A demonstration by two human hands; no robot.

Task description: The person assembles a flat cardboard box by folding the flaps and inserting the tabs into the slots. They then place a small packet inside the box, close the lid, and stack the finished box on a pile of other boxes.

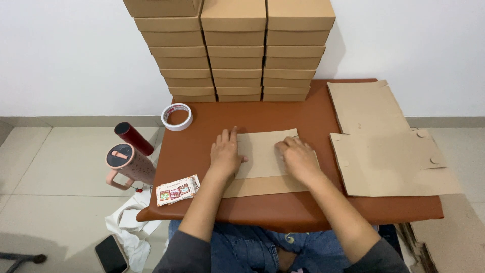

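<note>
A person seated at a low counter (283, 212) with a rust-brown top presses a flat, unfolded cardboard box blank (263, 154) down on it, seen from above. The blank lies at the middle of the counter, directly in front of the person.

The left hand (225, 152) rests palm down on the blank's left edge, fingers (228, 136) spread flat and released, apparently to pin the sheet so it cannot slide. The right hand (298, 157) sits on the blank's right part with fingers curled in a loose clench, knuckles up, seemingly pressing a fold flat; whether it pinches a flap underneath cannot be told.

Right of the blank, close by, a pile of more flat cardboard blanks (384, 146) lies on the counter, overhanging its right edge. Behind the blank, against the white wall, three tall stacks of folded brown boxes (237, 50) stand side by side. Behind and left of the blank, near the counter's far left corner, lies a roll of tape (177, 117). At the counter's near left corner, left of the blank, sits a small printed packet (177, 190).

On the tiled floor left of the counter stand a pink tumbler with a handle (126, 164) and a dark red bottle (133, 138), with a black phone (110, 254) and crumpled white paper (129, 222) nearer the person.
</note>
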